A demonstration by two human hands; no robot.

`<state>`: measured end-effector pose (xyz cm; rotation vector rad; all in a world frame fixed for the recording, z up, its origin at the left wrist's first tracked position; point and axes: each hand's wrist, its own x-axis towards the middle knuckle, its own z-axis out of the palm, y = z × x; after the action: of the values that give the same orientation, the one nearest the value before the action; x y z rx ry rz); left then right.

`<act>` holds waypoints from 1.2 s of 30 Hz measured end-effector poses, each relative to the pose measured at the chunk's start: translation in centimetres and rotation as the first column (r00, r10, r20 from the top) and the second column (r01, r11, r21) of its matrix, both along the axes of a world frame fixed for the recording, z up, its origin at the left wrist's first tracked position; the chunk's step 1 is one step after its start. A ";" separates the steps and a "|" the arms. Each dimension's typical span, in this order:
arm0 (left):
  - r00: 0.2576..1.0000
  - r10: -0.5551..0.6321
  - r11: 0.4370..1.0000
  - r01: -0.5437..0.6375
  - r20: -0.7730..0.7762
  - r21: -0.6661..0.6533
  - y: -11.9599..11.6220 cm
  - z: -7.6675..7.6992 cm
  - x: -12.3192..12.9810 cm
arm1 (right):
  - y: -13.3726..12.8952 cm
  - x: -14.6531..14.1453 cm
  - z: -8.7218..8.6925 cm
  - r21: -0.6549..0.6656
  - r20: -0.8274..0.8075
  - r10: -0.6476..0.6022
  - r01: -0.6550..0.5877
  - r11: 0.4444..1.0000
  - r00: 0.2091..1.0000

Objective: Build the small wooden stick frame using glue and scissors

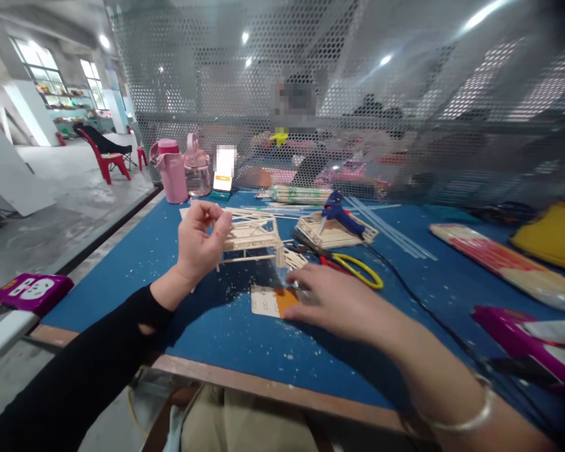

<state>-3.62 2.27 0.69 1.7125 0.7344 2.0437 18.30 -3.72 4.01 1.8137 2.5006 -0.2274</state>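
My left hand [201, 235] is raised over the blue table, its thumb and index finger pinched together at the left side of a small wooden stick frame [254, 240]; what lies between the fingertips is too small to make out. Low over the table, my right hand [329, 298] has its fingers apart beside a flat card [264, 301], with an orange part near the thumb. Short wooden sticks [294, 258] lie just beyond my right fingers. Scissors with yellow handles [358, 269] and dark-tipped pliers with red handles rest behind that hand.
A blue glue gun [341, 215] lies on a wooden piece at the back, its cord running right. Clear glue sticks [390, 229], a bagged stick pack [503, 263], a pink flask [171, 172], a phone [223, 172] and purple power strips [34, 292] stand or lie around. Behind is perforated metal mesh.
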 end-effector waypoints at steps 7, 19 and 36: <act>0.898 0.128 0.984 -0.062 -0.422 0.168 0.3 -1.4 0.5 | 1.4 -0.4 -1.0 -0.152 -0.056 -0.016 0.007 0.988 0.998; 0.660 0.343 0.895 -0.446 -0.669 0.018 -4.5 -2.8 -3.7 | 4.3 3.7 0.0 0.268 -0.519 -0.090 0.262 0.927 0.850; 0.866 0.053 0.959 -0.183 -0.496 -0.217 -0.7 0.8 0.2 | 3.0 0.9 -2.5 0.125 -0.958 0.094 0.098 0.987 0.272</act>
<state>-3.43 1.58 1.50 2.0836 1.2319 1.4961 19.18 -0.74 1.49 2.0865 3.2516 -1.7131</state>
